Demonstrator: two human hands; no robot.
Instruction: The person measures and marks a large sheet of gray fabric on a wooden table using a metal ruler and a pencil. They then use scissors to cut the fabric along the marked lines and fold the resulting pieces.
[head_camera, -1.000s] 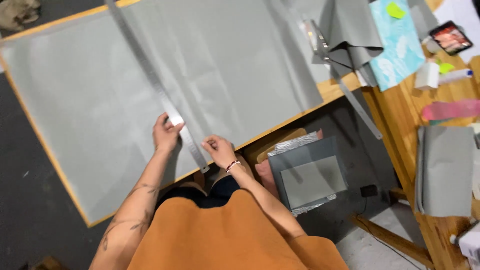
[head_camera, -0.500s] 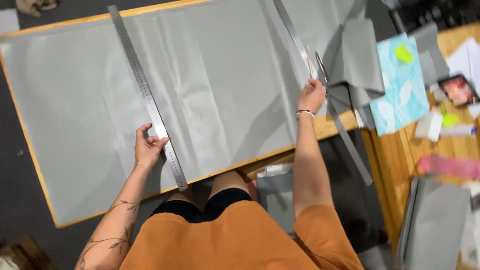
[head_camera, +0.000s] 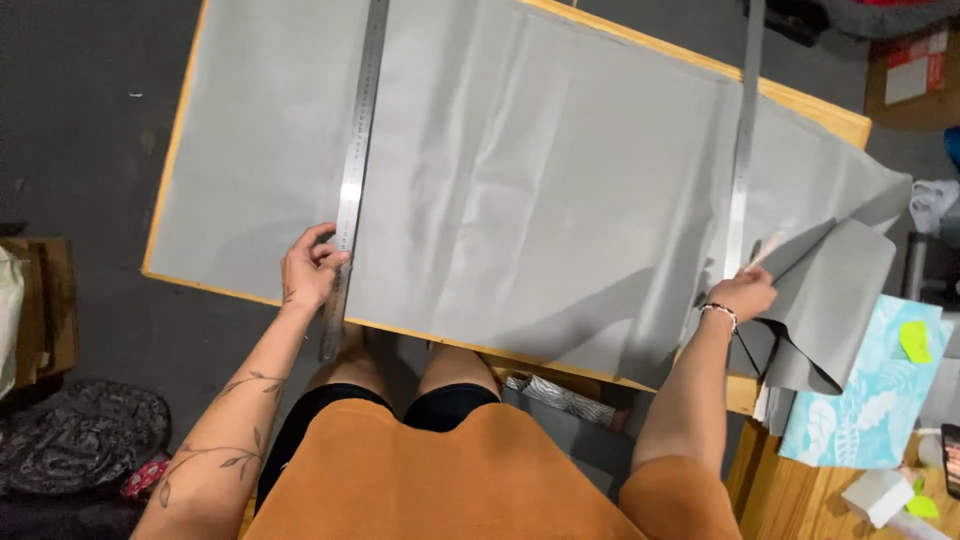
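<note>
A large grey sheet of fabric covers the wooden table. A long steel ruler lies across it on the left, and my left hand presses its near end with fingers spread. A second long metal ruler lies across the fabric on the right. My right hand rests at that ruler's near end, by the folded-over grey fabric edge. Whether it pinches the ruler or the fabric is unclear.
A blue leaf-patterned sheet with a green sticky note lies on a wooden surface at the right. A cardboard box sits at the top right. A dark bundle lies on the floor at the left. A grey bin stands under the table.
My right hand has left the first ruler and reached far right to the second ruler. My left hand stays on the first ruler. The view has turned and shifted right.
</note>
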